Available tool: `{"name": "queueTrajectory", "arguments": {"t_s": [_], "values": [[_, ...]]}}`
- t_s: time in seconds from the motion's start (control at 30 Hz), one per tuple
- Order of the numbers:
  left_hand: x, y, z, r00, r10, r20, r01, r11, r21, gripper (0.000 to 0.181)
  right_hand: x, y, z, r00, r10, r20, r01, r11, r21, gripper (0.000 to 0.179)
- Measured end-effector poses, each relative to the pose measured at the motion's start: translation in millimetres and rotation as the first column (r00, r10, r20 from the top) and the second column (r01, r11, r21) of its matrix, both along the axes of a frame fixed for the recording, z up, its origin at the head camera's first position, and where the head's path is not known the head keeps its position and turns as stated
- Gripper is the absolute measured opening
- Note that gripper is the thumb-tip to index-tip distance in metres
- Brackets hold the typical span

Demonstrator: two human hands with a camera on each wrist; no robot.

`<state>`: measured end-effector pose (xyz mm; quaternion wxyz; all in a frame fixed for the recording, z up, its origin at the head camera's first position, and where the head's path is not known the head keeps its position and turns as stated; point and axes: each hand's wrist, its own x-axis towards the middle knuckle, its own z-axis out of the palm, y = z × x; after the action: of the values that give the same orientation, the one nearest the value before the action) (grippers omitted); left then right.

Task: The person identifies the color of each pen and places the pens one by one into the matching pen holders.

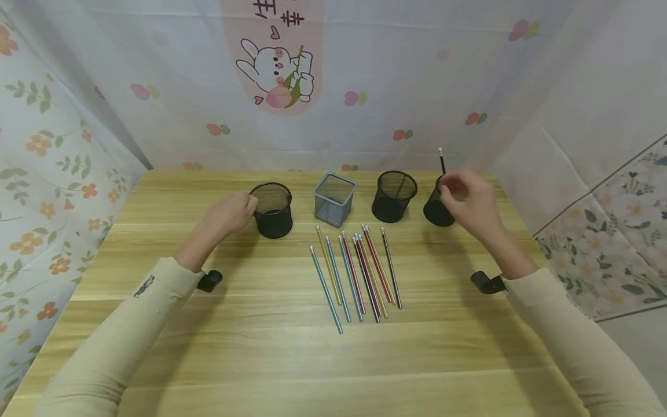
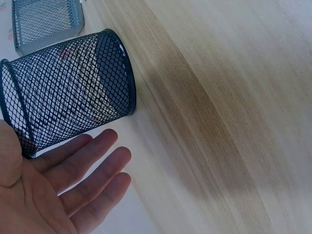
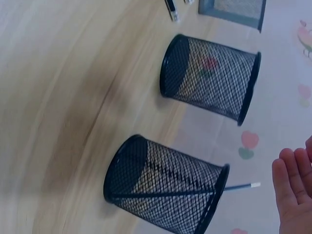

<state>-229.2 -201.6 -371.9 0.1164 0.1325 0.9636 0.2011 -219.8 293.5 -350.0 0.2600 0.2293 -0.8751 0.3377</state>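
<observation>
While a black pencil (image 1: pixel 441 160) stands tilted in the rightmost black mesh cup (image 1: pixel 436 211), its white-tipped end poking above the rim, the right hand (image 1: pixel 469 202) hovers just over that cup with its fingers loosely bent; the right wrist view shows those fingers (image 3: pixel 292 185) straight and apart from the pencil (image 3: pixel 242 186), holding nothing. Just beyond that cup toward the row's middle stands a second black mesh cup (image 1: pixel 394 196), and farther along from it a grey square mesh holder (image 1: pixel 334 198). Farthest from the pencil's cup is a third black mesh cup (image 1: pixel 271 209), and the left hand (image 1: pixel 231 211) rests at its outer side; in the left wrist view the palm is open and the fingers (image 2: pixel 92 161) lie relaxed and nearly straight just beside the cup's wall (image 2: pixel 63 92), gripping nothing, though whether they touch it I cannot tell. Nearer the person than the pencil's cup, and roughly level with the grey holder, a row of coloured pencils (image 1: pixel 356 269) lies side by side on the wooden table (image 1: pixel 219 341), in teal, yellow, red and black. Both sleeves are pale cream, and floral-printed cloth hangs behind and beside the table.
</observation>
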Motion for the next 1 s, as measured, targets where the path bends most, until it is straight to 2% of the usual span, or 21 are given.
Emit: {"name": "queueTrajectory", "arguments": {"t_s": [0.1,0.27,0.77,1.0], "values": [[0.3,0.2,0.5,1.000,0.013,0.007,-0.013,1.000,0.017,0.040,1.6,-4.0,-1.4,1.000,0.012,0.003,-0.012,1.000,0.006,0.014],[1.4,0.7,1.0,1.000,-0.012,-0.014,0.012,1.000,0.007,0.038,4.7,-10.0,-3.3,0.999,0.039,0.004,-0.039,0.999,0.009,0.013],[1.1,0.8,0.7,0.999,-0.022,-0.028,0.021,1.000,-0.007,0.039,14.9,-22.9,-11.8,0.992,0.065,0.110,-0.069,0.997,0.025,0.012],[1.0,0.9,0.3,0.998,-0.051,-0.039,0.049,0.998,-0.043,0.036,17.7,-29.3,-19.1,0.981,0.114,0.157,-0.120,0.992,0.033,0.012]]}}
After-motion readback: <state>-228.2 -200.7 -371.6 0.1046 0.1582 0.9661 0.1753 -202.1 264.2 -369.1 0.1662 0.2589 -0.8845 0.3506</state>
